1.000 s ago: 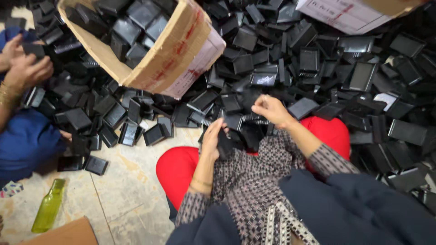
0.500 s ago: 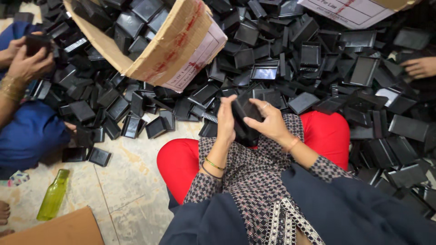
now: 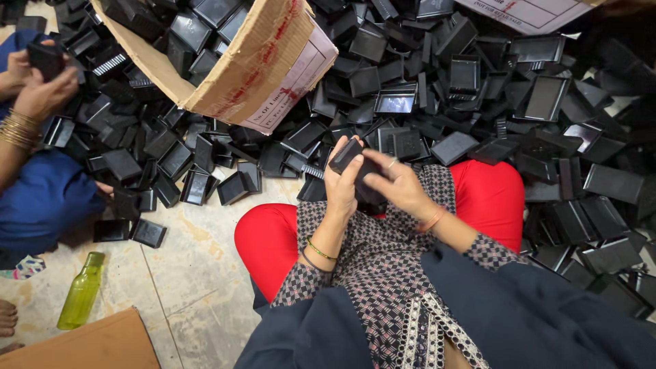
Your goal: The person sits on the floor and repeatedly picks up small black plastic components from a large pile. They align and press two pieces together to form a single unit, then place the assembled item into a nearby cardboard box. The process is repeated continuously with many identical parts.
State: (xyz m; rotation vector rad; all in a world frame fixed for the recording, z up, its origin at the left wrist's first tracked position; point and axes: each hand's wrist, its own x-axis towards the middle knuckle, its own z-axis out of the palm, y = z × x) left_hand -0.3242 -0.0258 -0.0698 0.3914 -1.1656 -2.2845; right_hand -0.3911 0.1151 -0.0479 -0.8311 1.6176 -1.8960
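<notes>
Hands [image 3: 372, 181] lower now, flat black case [image 3: 350, 158].

**Two cartons, two labels, one flap**

A brown cardboard box [image 3: 239, 61] lay tipped at the upper left, its mouth open and full of black plastic pieces. On its lower side wall sat a white label [image 3: 294, 82], rectangular, with red and dark print, angled toward the floor. A second white label [image 3: 529, 12], ruled with dark lines, showed at the top right edge on another carton, mostly out of view. A flat brown cardboard flap [image 3: 89, 345] lay at the bottom left corner, beside a green bottle [image 3: 80, 299].
</notes>
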